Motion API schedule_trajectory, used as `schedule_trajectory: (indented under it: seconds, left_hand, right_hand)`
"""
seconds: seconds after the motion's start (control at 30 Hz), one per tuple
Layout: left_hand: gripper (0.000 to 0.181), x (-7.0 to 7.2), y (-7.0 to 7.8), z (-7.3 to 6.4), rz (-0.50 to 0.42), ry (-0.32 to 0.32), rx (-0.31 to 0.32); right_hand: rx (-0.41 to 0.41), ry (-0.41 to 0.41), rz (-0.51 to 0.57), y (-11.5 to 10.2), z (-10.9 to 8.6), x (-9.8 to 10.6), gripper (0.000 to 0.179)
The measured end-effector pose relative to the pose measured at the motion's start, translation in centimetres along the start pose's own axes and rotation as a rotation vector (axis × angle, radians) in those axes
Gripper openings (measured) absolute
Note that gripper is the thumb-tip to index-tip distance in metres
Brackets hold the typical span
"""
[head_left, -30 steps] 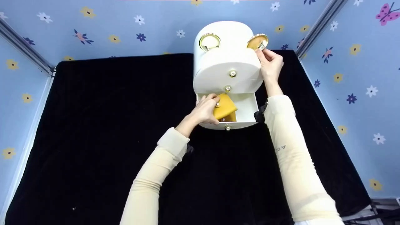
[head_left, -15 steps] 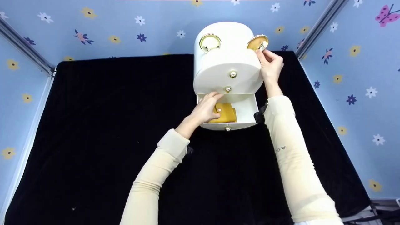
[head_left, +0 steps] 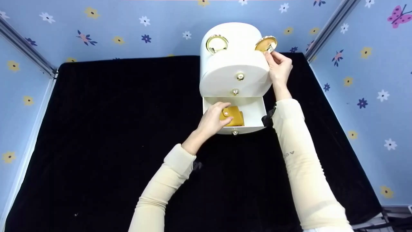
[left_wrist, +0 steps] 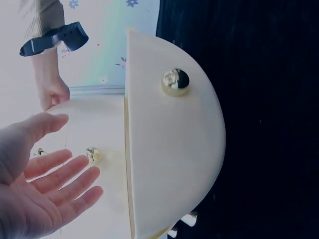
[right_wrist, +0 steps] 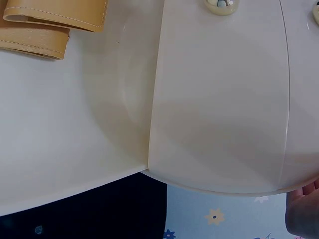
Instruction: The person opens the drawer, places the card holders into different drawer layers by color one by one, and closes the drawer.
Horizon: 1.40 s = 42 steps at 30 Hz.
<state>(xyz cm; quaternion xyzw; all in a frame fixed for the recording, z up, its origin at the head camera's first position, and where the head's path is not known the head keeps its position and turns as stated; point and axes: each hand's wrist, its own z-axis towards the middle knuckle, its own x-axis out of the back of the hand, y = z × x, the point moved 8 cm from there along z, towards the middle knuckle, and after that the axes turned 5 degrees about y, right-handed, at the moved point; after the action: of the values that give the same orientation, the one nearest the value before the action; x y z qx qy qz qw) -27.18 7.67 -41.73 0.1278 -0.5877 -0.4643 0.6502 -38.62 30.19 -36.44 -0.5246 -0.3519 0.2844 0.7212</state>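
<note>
A mustard-yellow wallet (head_left: 236,116) with a snap button lies in the pulled-out bottom drawer (head_left: 256,112) of a white rounded storage box (head_left: 236,45). In the right wrist view, stitched tan leather (right_wrist: 65,11) shows as two overlapping folded pieces; whether they are one wallet or two I cannot tell. My left hand (head_left: 210,119) is over the drawer's left side, with thumb and fingers spread and nothing held. Its straight fingers (left_wrist: 75,186) show in the left wrist view. At the box's upper right, my right hand (head_left: 279,69) pinches the lower edge of a gold-rimmed round ear (head_left: 266,43).
A second gold-rimmed ear (head_left: 216,44) stands at the box's top left. Gold ball knobs (head_left: 240,76) mark the drawer fronts. Black cloth (head_left: 122,135) covers the table, and blue flowered walls (head_left: 106,29) stand behind and beside it.
The wallet, tilted up under my left hand a second ago, now lies flat in the drawer. My left hand has let go and drawn back slightly toward me. My right hand stays in place.
</note>
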Motion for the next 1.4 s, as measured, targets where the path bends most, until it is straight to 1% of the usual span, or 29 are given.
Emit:
schedule_trajectory:
  seconds: [0.1,0.23,0.43,0.6,0.67,0.77,0.83,1.0,1.17,1.3,1.4]
  left_hand:
    - [0.04,0.0,0.2,-0.5,-0.062,0.047,-0.004]
    - [0.035,-0.1,0.3,-1.2,-0.134,0.1,-0.009]
    - [0.031,-0.6,0.3,-2.2,-0.204,0.167,-0.011]
    - [0.027,-1.3,0.1,-3.1,-0.298,0.214,0.01]
    - [0.026,-1.7,-0.2,-3.5,-0.345,0.224,0.03]
    - [0.025,-2.4,-0.7,-3.9,-0.387,0.239,0.061]
    - [0.025,-3.0,-1.1,-4.2,-0.397,0.24,0.082]
    - [0.026,-4.2,-1.9,-4.8,-0.352,0.238,0.126]
    - [0.023,-5.1,-2.6,-5.5,-0.335,0.28,0.162]
    - [0.022,-5.8,-3.3,-6.0,-0.339,0.305,0.223]
    - [0.025,-6.5,-3.9,-6.3,-0.332,0.306,0.28]
  right_hand:
    - [-0.005,0.0,0.007,0.0,0.0,0.0,0.028]
    - [0.008,0.003,0.01,-0.1,-0.1,0.0,0.028]
    - [0.011,0.004,0.004,-0.2,-0.1,0.0,0.026]
    - [-0.003,-0.006,0.021,-0.1,-0.1,0.0,0.026]
    - [0.0,-0.007,0.033,-0.1,-0.1,-0.1,0.027]
    - [0.005,-0.007,0.049,-0.2,-0.2,0.0,0.027]
    - [0.003,-0.006,0.051,-0.2,-0.2,0.0,0.027]
    - [0.007,-0.005,0.048,-0.3,-0.2,0.0,0.028]
    - [0.002,0.001,0.046,-0.1,-0.1,0.0,0.028]
    - [-0.001,0.002,0.055,-0.1,-0.1,0.0,0.028]
    - [0.001,-0.001,0.05,-0.1,-0.1,0.0,0.028]
